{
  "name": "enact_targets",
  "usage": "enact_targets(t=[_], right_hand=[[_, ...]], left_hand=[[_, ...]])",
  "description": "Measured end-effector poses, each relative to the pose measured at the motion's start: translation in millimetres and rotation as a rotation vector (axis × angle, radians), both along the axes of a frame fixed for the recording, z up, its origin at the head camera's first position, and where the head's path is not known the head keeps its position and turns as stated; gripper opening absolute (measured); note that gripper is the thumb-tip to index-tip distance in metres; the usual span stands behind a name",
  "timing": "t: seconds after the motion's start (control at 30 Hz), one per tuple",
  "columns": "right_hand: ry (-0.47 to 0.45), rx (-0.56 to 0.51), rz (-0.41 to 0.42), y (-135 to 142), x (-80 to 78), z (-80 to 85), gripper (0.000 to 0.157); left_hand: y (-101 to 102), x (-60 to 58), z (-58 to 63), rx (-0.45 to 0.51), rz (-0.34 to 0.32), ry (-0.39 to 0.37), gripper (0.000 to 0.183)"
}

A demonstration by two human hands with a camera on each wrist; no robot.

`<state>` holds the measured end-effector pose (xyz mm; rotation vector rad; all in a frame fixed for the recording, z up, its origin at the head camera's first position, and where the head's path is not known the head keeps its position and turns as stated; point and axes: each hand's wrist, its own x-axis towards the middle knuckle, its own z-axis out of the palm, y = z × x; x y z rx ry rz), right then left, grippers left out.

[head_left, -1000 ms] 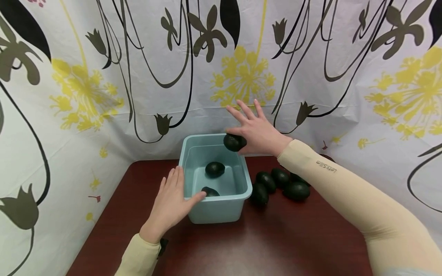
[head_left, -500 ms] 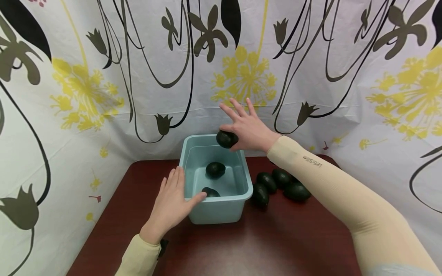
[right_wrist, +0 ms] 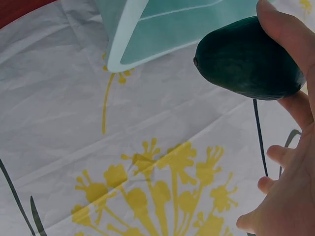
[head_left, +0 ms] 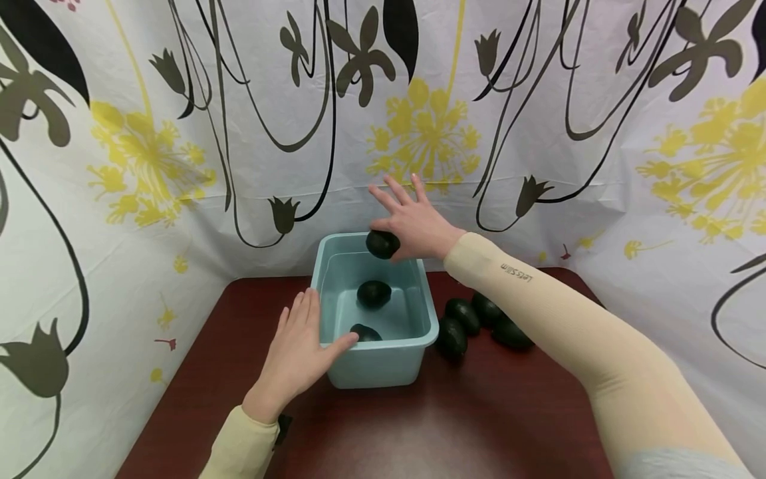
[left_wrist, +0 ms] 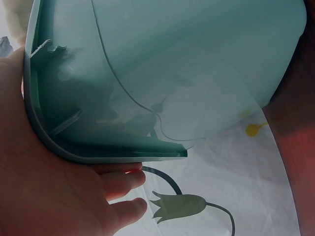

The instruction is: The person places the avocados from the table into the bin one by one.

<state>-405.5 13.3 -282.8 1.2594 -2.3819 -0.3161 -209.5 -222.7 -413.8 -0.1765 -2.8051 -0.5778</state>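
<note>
- My right grip pinches one avocado, with my thumb on one side and a finger on the other. My other fingers spread out and stay off it. I guess a pinch is enough because it is small and round.
- I hold this avocado up by the back of the bin. It looks to be over the bin, maybe so it can't bump the rim. I can't tell just how high it is.
- My left grip is loose and not squeezing anything. Its fingers lie straight by the bin's left side, and my thumb rests over the front rim. I think that stops the bin from sliding.
- In the bin, one avocado lies near the middle and another is close to the front wall, partly hidden by the rim. They lie apart. Round things can roll, so I think they just settle where they like.
- More avocados sit in a bunch on the counter, just right of the bin. That seems handy for my right arm. My sleeve may hide some, so I can't count them all.
</note>
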Motion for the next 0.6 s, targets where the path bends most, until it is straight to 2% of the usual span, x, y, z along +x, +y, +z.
enact_targets(t=[0.2, 0.6], right_hand=[[-0.014, 0.035, -0.007, -9.3, -3.3, -5.5, 0.078], [-0.064, 0.018, -0.042, -20.4, -15.8, -5.8, 0.081]], left_hand=[[-0.4, -0.1, -1.6, 0.008, -0.002, -0.002, 0.120], [-1.5, -0.1, -0.5, -0.005, 0.001, 0.008, 0.118]])
